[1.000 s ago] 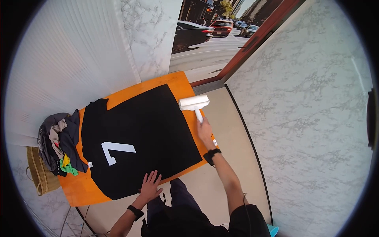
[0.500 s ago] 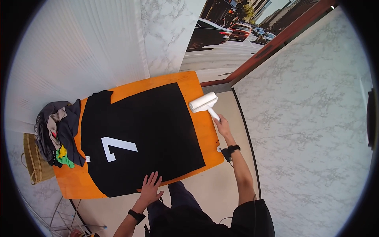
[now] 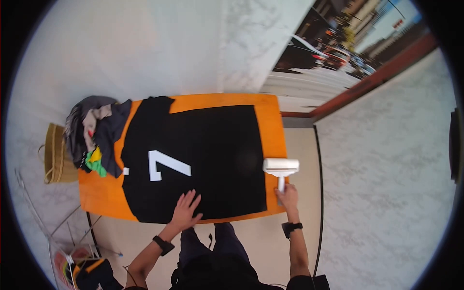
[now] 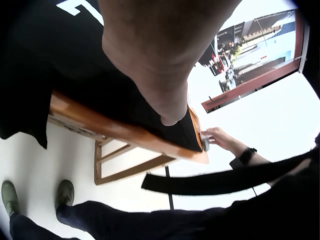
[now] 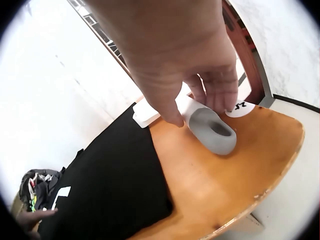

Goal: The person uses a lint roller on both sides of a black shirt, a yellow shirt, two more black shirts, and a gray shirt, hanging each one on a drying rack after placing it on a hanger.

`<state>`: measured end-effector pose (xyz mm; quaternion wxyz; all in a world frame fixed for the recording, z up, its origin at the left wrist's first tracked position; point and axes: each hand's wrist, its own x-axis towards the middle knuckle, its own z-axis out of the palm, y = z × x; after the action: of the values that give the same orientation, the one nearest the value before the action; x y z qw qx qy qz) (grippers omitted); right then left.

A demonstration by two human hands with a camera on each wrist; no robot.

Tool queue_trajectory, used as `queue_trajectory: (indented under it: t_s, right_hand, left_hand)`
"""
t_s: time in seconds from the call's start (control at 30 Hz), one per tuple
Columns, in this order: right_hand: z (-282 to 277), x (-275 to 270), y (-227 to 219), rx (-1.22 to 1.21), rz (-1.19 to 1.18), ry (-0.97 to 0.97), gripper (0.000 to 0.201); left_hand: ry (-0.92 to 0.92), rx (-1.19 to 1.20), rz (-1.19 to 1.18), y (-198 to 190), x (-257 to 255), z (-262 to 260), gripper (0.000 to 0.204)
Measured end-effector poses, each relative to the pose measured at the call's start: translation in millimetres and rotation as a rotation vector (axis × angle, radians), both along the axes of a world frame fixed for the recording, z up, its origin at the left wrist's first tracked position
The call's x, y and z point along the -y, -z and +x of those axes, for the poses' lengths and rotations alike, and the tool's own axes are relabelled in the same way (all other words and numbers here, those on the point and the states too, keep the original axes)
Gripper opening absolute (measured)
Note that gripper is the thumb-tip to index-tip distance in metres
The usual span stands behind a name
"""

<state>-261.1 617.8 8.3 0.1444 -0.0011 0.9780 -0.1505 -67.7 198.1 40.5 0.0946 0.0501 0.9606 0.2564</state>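
A black T-shirt (image 3: 220,145) with a white 7 lies spread flat on the orange table (image 3: 271,128). My left hand (image 3: 183,211) rests on its near side, fingers straight and spread. A white lint roller (image 3: 281,165) is in my right hand (image 3: 288,195), which grips the handle. Its roller head points away from me and overlaps the table's right edge in the head view, just beside the shirt's hem. From the right wrist, the handle's grey hollow end (image 5: 214,131) shows between thumb and fingers, close over the wood.
Crumpled clothes (image 3: 99,130) are heaped at the table's left end, beside a woven basket (image 3: 58,154). A metal rack (image 3: 63,222) stands at lower left, with more cloth (image 3: 96,273) near it. Walls run along the back and right.
The lint roller has come towards me along the table's right side, its head now pointing straight away. My left hand stays on the shirt. The head view has turned.
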Motion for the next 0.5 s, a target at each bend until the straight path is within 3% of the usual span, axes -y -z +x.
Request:
queue_trajectory:
  t_s: [0.03, 0.1, 0.17, 0.3, 0.5]
  right_hand:
    - [-4.0, 18.0, -7.3, 0.005, -0.014, -0.033, 0.033]
    - [-12.6, 50.3, -31.9, -0.446, -0.021, 0.014, 0.042]
    - [-38.1, 102.9, -47.0, -0.562, -0.124, -0.183, 0.052]
    - [-103.9, 218.4, -23.0, -0.562, -0.181, -0.447, 0.072]
    - [-173.9, 304.7, 42.9, -0.568, -0.08, -0.447, 0.073]
  left_hand:
    - [-0.086, -0.085, -0.03, -0.9, 13.7, -10.3, 0.075]
    - [-0.328, -0.168, -0.11, 0.6, 52.0, -31.0, 0.077]
    - [-0.473, -0.225, -0.214, 17.1, 95.5, -54.7, 0.073]
    - [-0.597, -0.26, -0.341, 47.2, 168.2, -116.4, 0.071]
    - [-0.711, -0.131, -0.431, 74.5, 219.7, -169.5, 0.066]
